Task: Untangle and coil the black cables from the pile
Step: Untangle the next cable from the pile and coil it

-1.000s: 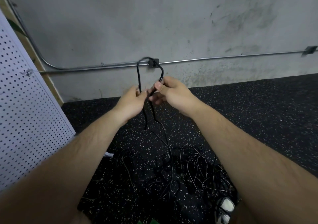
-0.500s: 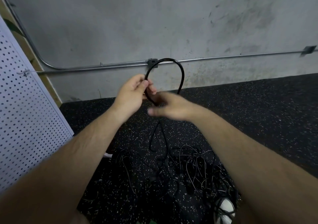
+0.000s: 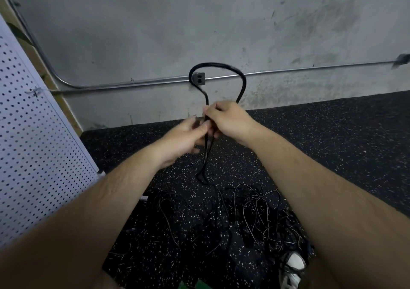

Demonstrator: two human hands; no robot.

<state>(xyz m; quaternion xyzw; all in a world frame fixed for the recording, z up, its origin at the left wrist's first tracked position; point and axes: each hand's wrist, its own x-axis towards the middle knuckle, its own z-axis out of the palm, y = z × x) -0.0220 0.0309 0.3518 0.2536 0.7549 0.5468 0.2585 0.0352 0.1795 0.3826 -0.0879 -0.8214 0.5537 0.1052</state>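
Both my left hand (image 3: 186, 136) and right hand (image 3: 228, 120) pinch the black cable (image 3: 217, 65) where its raised loop crosses, above the pile (image 3: 255, 217) on the floor (image 3: 332, 133); I'd match each new turn's size, without twist.

A concrete wall (image 3: 155, 33) is crossed by metal conduit (image 3: 310, 68) bearing an outlet box (image 3: 199, 78). Below the box speckled black flooring (image 3: 332, 133) is laid; to its left a white pegboard (image 3: 33, 144) is seen.
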